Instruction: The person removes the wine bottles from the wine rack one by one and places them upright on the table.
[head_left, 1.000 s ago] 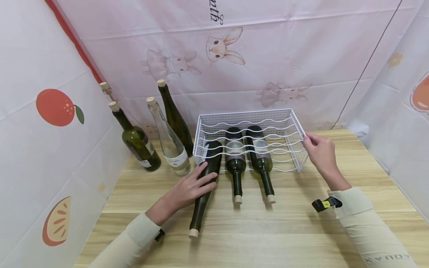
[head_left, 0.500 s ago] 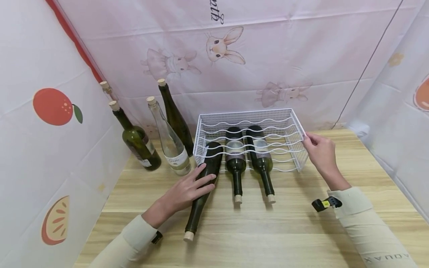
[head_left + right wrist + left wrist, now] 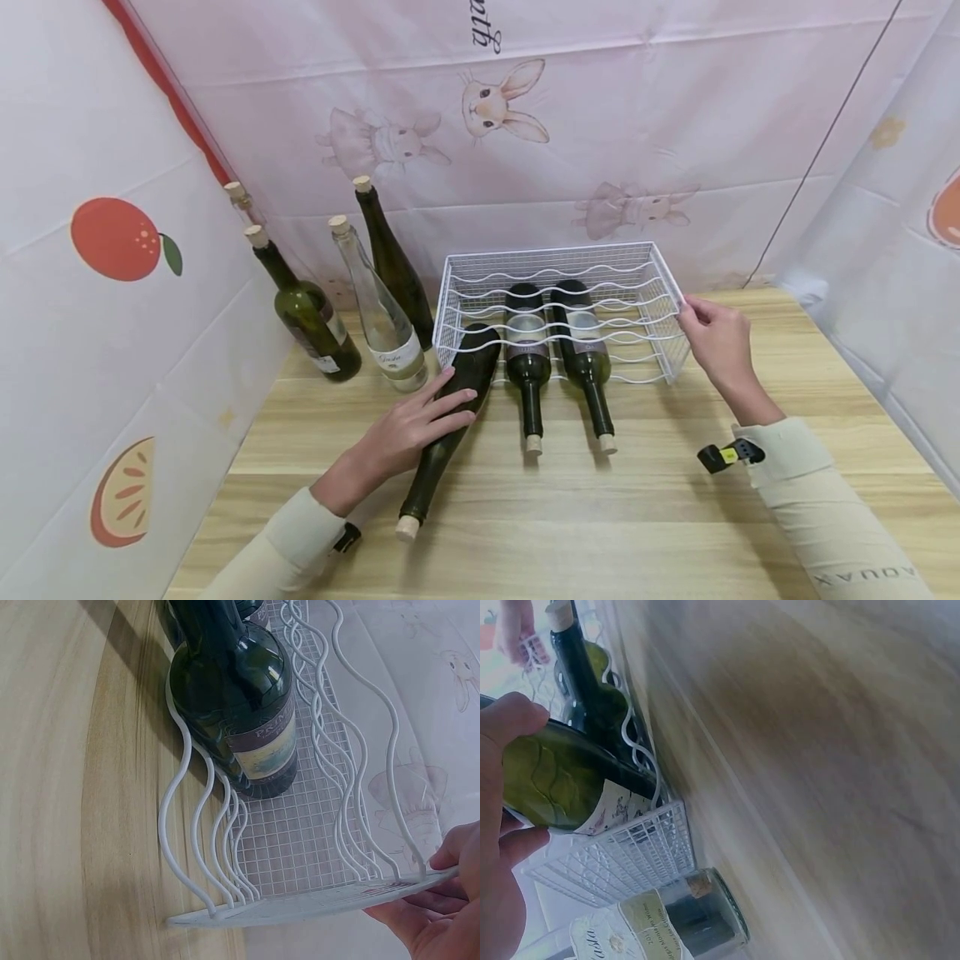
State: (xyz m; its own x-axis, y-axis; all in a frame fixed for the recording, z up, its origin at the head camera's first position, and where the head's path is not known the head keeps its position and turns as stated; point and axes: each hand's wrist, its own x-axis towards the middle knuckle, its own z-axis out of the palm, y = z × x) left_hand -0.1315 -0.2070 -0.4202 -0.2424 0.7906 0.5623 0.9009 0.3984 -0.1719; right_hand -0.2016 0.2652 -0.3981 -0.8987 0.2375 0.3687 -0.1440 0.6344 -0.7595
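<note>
My left hand (image 3: 401, 433) grips a dark green wine bottle (image 3: 474, 375) with a cork. In the left wrist view the thumb and fingers go round that bottle (image 3: 551, 776). Its base is inside the left end of a white wire wine rack (image 3: 547, 252), while the neck slants out toward the front left. At the rack's right end, my right hand (image 3: 720, 346) pinches the side panel (image 3: 315, 904) between thumb and fingers. Two more corked wine bottles lie in the rack, a middle one (image 3: 527, 371) and a right one (image 3: 587, 367), necks facing me.
Left of the rack stand several corked bottles: a green one (image 3: 315, 333), a clear one (image 3: 382, 321), a tall dark one (image 3: 393, 267) and a clear neck (image 3: 238, 196) behind. Printed cloth walls border the wooden table (image 3: 600, 533) at the back and sides.
The left hand's bottle has slid slightly out of the rack, and its corked neck has swung left. My left hand has shifted left with it. The right hand stays on the rack.
</note>
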